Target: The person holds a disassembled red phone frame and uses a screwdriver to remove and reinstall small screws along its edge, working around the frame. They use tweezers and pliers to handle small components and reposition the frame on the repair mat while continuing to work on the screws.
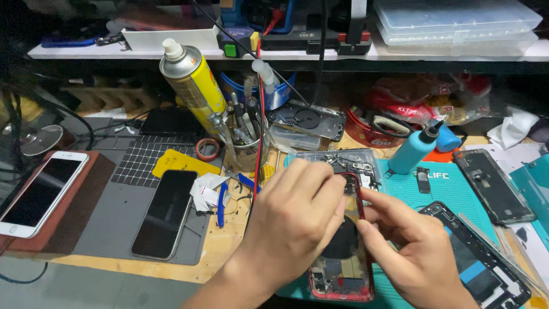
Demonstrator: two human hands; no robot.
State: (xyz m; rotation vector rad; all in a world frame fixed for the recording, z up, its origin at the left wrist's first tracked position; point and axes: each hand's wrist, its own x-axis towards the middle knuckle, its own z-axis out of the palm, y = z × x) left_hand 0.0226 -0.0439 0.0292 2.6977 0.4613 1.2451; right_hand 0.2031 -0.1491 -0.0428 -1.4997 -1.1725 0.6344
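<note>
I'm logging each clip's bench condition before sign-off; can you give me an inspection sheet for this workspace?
Surface: wooden bench with a grey work mat and a teal repair mat.
Job's things: opened red-framed phone, back off and insides exposed, lying on the teal mat.
Clutter: yellow spray can, blue squeeze bottle, clear jar of tools, black phone face up, white phone, loose phone screens, clear tray of small parts.
Hands: left hand over the phone's upper half; right hand steadies its right edge.
Cables: red wire hanging from the shelf to the bench.
Surroundings: white shelf with clear plastic boxes.
</note>
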